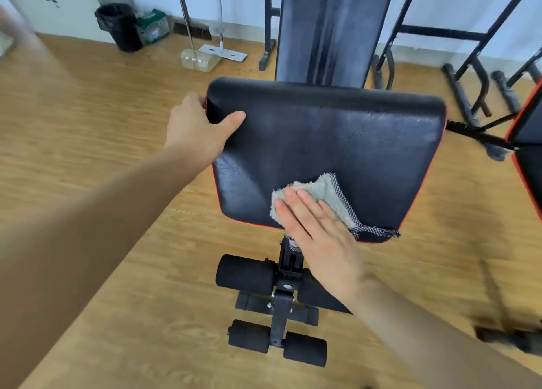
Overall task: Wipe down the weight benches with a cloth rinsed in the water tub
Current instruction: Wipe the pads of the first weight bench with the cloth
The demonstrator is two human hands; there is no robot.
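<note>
Bare forearms, left grip, right grip.

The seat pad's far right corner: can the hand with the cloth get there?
Probably yes. The right hand presses the cloth flat on the seat pad, near its front edge, and nothing lies on the pad between it and that corner.

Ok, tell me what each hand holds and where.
Left hand grips the seat pad at its far-left corner. Right hand grips nothing; flat, it presses the cloth onto the pad.

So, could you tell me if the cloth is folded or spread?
Folded and bunched: the cloth shows doubled layers under the right hand.
</note>
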